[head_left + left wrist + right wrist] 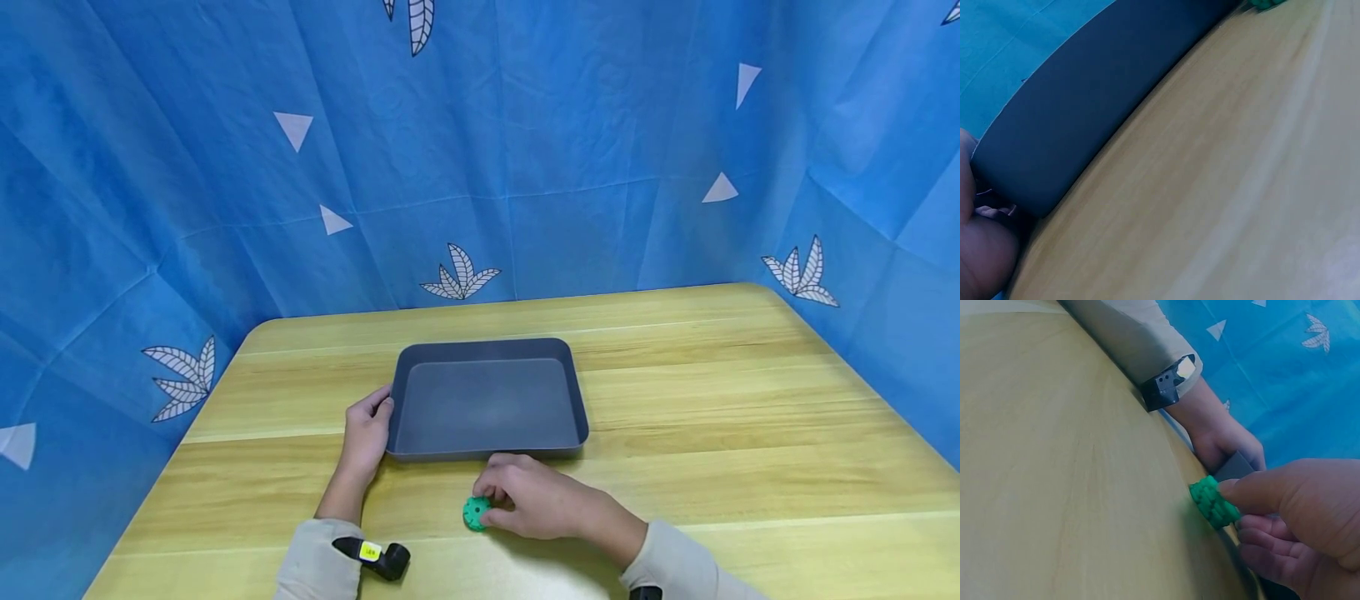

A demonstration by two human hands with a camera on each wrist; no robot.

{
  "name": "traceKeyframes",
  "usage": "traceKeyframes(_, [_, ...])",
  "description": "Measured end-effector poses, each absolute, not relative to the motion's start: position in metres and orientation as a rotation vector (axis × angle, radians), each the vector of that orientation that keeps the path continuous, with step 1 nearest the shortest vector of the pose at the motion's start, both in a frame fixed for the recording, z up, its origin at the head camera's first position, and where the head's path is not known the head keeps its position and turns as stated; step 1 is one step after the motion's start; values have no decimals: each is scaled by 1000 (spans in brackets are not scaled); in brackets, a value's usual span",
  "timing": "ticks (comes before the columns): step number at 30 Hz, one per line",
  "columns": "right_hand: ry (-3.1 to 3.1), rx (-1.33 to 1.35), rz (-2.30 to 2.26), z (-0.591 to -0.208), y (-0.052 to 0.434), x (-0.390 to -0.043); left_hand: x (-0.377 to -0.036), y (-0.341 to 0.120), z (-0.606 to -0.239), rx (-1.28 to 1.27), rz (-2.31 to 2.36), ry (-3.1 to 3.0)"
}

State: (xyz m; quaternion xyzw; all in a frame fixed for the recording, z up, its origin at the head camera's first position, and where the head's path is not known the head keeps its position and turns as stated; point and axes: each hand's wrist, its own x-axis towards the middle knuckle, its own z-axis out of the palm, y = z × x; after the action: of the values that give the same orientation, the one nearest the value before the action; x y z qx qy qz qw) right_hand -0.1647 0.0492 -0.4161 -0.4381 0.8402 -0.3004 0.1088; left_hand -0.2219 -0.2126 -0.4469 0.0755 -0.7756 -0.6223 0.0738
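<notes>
A shallow dark grey baking tray (487, 457) lies on the wooden table, its inside bare. At its left side my left hand (366, 433) grips the wall, thumb at the rim. Just in front of the tray's near side, my right hand (536, 500) pinches a small green toy wheel (476, 513) between thumb and fingers. The right wrist view shows blocky tread on the wheel (1213, 502), with the thumb (1260, 487) pressed against it. In the left wrist view only a sliver of the green wheel (1265, 3) shows, past the tray's outer wall (1085, 106).
The light wooden table (712, 417) extends well to both sides of the tray. A blue cloth (562, 150) with white leaf and triangle prints hangs behind it and along both sides. A black wrist device (375, 557) sits on the left sleeve.
</notes>
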Motion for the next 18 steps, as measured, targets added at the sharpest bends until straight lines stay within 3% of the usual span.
traceKeyframes(18, [2444, -1296, -971, -414, 50, -163, -219, -214, -446, 225, -1875, -2341])
